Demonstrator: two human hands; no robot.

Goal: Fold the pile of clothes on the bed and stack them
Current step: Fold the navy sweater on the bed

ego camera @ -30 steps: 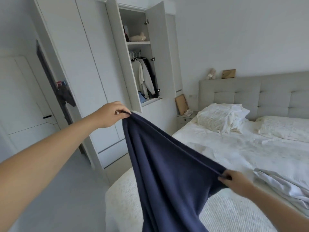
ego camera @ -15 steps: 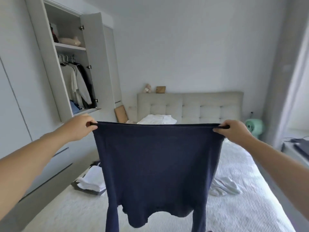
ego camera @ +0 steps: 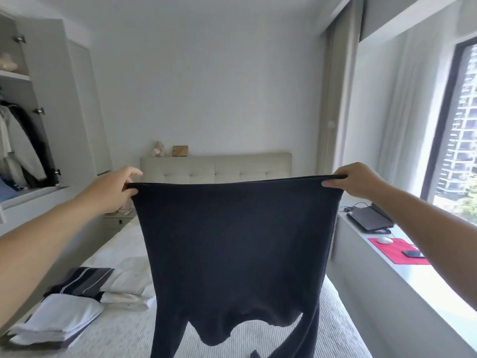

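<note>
left grip (ego camera: 113, 189), right grip (ego camera: 353, 180): pinching navy top (ego camera: 237, 254) hem corners | top hangs between, above bed (ego camera: 335, 319)

Bed with folded stacks, window-side ledge with desk items

Bed (ego camera: 124, 329) has a ribbed pale cover; on its left side lie folded clothes: a white stack (ego camera: 59, 320) nearest the camera, a dark striped folded piece (ego camera: 82, 281) just behind and touching it, a cream-white folded pile (ego camera: 131, 285) beside that toward the middle. Padded headboard (ego camera: 232, 167) at the far end; on its top ledge a small plush toy (ego camera: 158, 149) and a wooden box (ego camera: 180, 151), near each other. Right of the bed a white ledge (ego camera: 402, 285) under the window carries a closed dark laptop (ego camera: 369, 219), and a red mat (ego camera: 397, 251) with a white mouse (ego camera: 384, 240) and dark phone (ego camera: 413, 253) on it
</note>
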